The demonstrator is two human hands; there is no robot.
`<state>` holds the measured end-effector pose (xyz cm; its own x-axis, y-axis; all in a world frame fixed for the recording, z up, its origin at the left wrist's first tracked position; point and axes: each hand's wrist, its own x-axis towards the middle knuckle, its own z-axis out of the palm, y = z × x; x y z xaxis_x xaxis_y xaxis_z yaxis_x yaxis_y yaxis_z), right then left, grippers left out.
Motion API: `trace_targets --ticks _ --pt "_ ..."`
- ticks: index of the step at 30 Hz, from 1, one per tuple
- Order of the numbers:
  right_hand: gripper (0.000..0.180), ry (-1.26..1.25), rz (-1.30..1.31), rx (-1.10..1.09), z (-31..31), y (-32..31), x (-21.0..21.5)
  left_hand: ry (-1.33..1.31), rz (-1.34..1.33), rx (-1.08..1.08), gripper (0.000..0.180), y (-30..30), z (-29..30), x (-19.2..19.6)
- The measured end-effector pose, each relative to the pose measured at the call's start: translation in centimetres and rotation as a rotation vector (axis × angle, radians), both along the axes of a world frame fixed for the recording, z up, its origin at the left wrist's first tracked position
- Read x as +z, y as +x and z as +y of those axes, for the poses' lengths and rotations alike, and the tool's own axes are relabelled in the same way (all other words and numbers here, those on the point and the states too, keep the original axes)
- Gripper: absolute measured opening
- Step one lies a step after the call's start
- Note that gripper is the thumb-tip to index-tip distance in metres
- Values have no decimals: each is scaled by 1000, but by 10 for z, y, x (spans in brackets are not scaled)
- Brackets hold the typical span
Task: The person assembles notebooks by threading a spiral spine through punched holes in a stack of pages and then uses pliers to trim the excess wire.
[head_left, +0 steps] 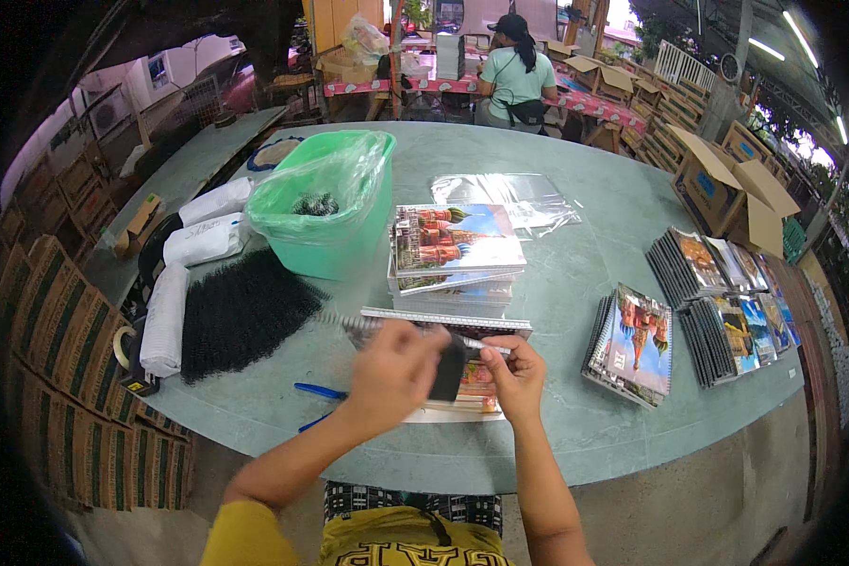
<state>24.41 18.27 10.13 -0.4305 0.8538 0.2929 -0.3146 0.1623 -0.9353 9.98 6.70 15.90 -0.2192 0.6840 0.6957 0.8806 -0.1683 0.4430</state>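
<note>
In front of me, my right hand (pixel 514 375) pinches the right end of the punched edge of a notebook (pixel 476 325), thumb on the near side. My left hand (pixel 396 370) is smeared by motion over the same edge; its fingers look curled, but what they grip cannot be made out. A thin spiral coil (pixel 344 321) sticks out to the left of that hand, blurred. Below the hands hangs a dark flap (pixel 451 370), partly covering a colourful printed sheet (pixel 479 391). Just behind stands a stack of spiral-bound notebooks (pixel 457 241) with a domed building on the cover.
A green bin (pixel 335 222) with a plastic liner stands left, beside a pile of black coils (pixel 245 316) and white wrapped rolls (pixel 165 321). Blue-handled pliers (pixel 319 390) lie near my left forearm. Notebook piles (pixel 632 344) and open cartons (pixel 717 184) are right; a person (pixel 519 80) works beyond.
</note>
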Motion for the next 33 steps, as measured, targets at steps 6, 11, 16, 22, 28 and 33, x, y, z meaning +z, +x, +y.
trace_targets --ticks 6,11,16,22,28,33 --pt "19 14 -42 27 3 7 -1 224 -68 128 28 0 6 27" --pt "35 -75 91 41 2 1 1 -35 60 -112 28 10 18 5" --pt "41 -25 108 34 9 9 -13 128 -94 -53 32 19 17 6" --pt "46 96 -5 148 12 17 -8 -37 -120 -252 34 13 -36 -40" --pt "29 163 -164 149 6 5 6 -429 443 -160 35 15 -47 -69" --pt "18 111 -190 80 8 2 8 31 139 -1105 32 88 -63 78"
